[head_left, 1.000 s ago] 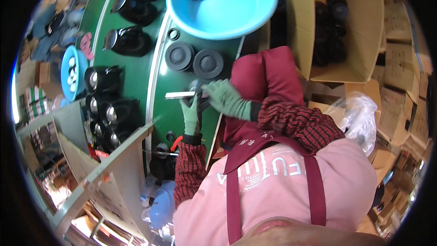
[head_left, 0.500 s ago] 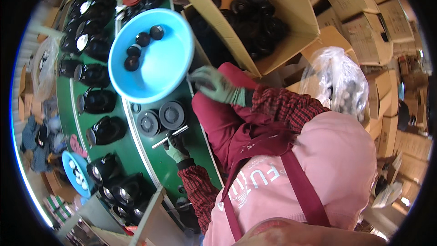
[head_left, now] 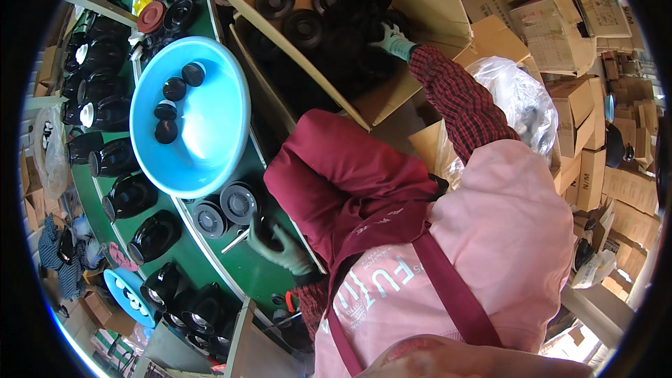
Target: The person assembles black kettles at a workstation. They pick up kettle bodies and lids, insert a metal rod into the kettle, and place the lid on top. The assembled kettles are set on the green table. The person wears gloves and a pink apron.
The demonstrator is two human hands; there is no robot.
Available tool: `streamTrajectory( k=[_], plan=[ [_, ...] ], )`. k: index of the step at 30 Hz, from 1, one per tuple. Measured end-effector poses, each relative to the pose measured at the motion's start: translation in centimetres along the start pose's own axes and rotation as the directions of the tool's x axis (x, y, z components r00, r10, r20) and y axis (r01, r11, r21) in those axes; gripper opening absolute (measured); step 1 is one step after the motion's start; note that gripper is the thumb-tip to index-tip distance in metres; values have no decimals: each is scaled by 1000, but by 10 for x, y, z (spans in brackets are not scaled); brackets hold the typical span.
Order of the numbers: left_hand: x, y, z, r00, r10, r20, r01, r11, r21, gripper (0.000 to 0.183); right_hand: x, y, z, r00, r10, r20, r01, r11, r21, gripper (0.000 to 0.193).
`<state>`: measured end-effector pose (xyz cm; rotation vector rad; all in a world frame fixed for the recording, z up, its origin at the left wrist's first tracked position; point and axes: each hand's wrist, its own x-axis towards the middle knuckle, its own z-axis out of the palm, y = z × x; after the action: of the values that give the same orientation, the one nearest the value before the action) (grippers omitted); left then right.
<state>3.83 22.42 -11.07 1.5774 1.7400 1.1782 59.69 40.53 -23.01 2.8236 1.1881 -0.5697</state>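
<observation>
The fingers of the gloved left hand (head_left: 283,252) are curved, with a gap shown between them and the thumb; a thin pale bar (head_left: 234,241) is seen by the fingertips, but whether it is gripped cannot be told. The gloved right hand (head_left: 396,42) is extended into a large cardboard box (head_left: 427,7), among black round lids (head_left: 304,28) — its fingertips are lost in shadow there, so whether one is grasped cannot be told. Near the left hand, two dark grey discs (head_left: 240,203) are set side by side on the green table (head_left: 252,273). Just beyond them a blue basin (head_left: 210,133) is placed — four small dark round pieces (head_left: 173,88) are held in it. Glossy black vessels (head_left: 155,236) are lined up to its left.
</observation>
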Motion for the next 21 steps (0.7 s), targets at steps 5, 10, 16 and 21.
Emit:
streamTrajectory(
  k=[5,10,16,21],
  plan=[
    [29,96,85,862,244,443,-195,968,-155,46,28,50,13,935,-326,-139,338,938,80,69],
    [30,136,204,721,317,616,-83,922,-378,55,-70,34,-6,840,-542,9,536,828,-163,54],
    [40,58,434,764,-338,549,160,924,347,121,-50,41,-19,897,-442,24,384,804,453,54],
    [60,89,466,555,-607,568,204,762,614,128,91,110,28,975,-43,-216,80,983,164,90]
  ],
)
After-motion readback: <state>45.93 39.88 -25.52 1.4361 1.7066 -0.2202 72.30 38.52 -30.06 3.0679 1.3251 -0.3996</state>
